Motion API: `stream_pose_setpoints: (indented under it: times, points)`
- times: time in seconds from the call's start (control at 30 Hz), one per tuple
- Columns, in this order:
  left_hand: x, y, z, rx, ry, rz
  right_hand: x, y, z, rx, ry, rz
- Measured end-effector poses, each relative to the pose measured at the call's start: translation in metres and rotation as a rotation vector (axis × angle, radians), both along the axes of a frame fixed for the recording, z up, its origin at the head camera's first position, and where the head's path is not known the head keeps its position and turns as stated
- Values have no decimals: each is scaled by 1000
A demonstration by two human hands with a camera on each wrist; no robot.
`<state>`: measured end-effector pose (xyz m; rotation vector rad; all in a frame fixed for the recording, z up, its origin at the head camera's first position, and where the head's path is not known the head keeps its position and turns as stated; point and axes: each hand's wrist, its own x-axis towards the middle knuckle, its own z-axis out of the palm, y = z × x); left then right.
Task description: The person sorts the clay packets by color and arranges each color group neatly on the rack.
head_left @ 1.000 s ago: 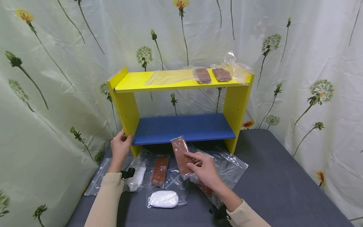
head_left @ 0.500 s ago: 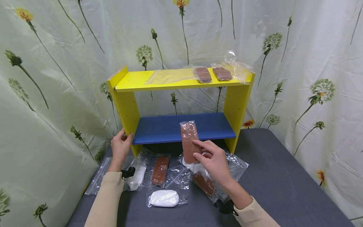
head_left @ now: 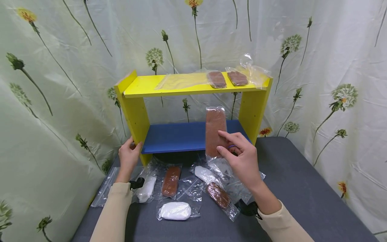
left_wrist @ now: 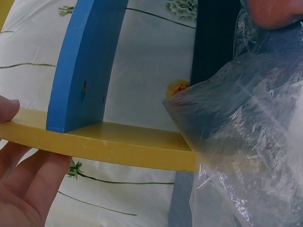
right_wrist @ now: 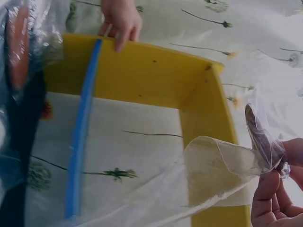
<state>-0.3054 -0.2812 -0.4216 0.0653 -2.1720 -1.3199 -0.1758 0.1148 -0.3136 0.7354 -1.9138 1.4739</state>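
My right hand [head_left: 243, 158] pinches a flat brown clay-like slab [head_left: 215, 126] in a clear zip bag between thumb and fingers. It holds the slab upright in front of the blue shelf board [head_left: 175, 136], with the loose bag trailing below. In the right wrist view the slab [right_wrist: 260, 135] appears edge-on and the clear bag [right_wrist: 222, 161] stretches away from it. My left hand [head_left: 129, 156] grips the yellow side panel [head_left: 133, 119] of the small shelf unit; the left wrist view has the thumb on one face and the fingers [left_wrist: 45, 182] on the other.
Two bagged brown slabs [head_left: 217, 80] lie on the yellow top board [head_left: 145, 84]. On the dark table [head_left: 296, 188] are more bags with brown slabs [head_left: 171, 181] and white slabs [head_left: 175, 211]. A flower-patterned curtain [head_left: 326, 60] hangs behind and at both sides.
My right hand has lifted the bagged brown slab up and to the right from just above the table, turning it upright. The left hand stays on the side panel.
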Motion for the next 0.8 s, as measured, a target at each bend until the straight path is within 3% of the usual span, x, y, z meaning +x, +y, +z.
stream_pose_setpoints:
  times: [0.5, 0.8]
  points:
    - [0, -1, 0, -2, -1, -10, -4, 12, 54, 37, 159, -85]
    - [1, -1, 0, -9, -8, -5, -11, 13, 97, 72, 251, -130]
